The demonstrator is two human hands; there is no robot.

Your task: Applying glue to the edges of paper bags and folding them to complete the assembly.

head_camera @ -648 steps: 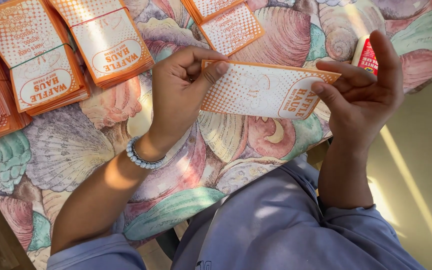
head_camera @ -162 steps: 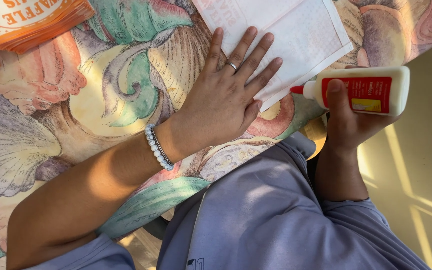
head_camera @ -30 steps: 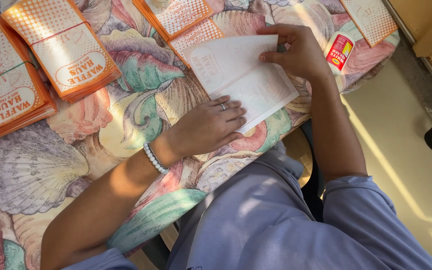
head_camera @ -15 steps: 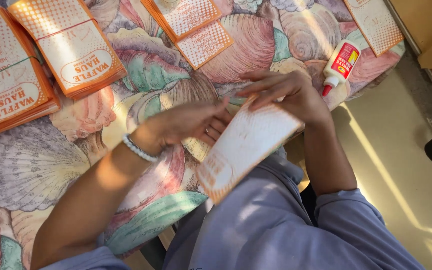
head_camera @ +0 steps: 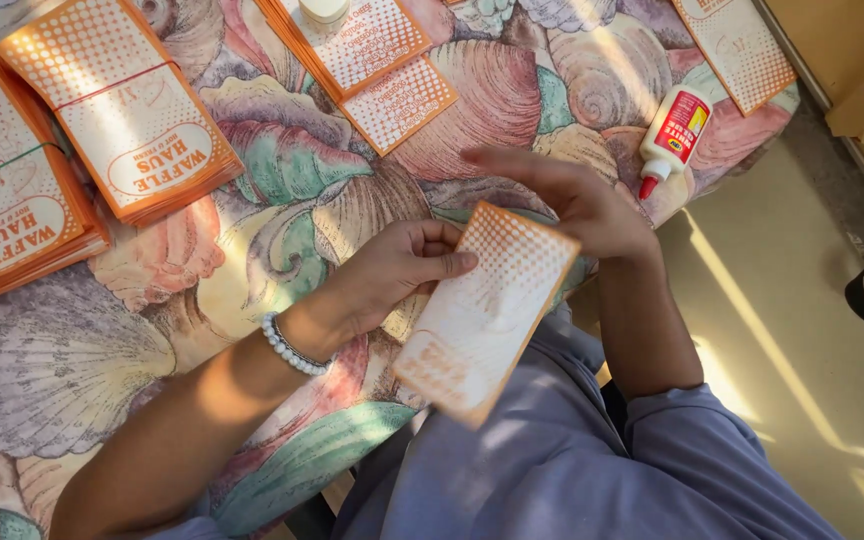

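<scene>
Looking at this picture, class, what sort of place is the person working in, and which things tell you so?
Probably a home craft or packing table: a shell-print tablecloth, stacks of orange paper sleeves, a glue bottle, and the left hand holding one orange sleeve.

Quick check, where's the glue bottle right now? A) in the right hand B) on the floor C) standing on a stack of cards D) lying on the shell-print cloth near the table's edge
D: the glue bottle lies on the cloth, beyond the right hand, untouched.
</scene>
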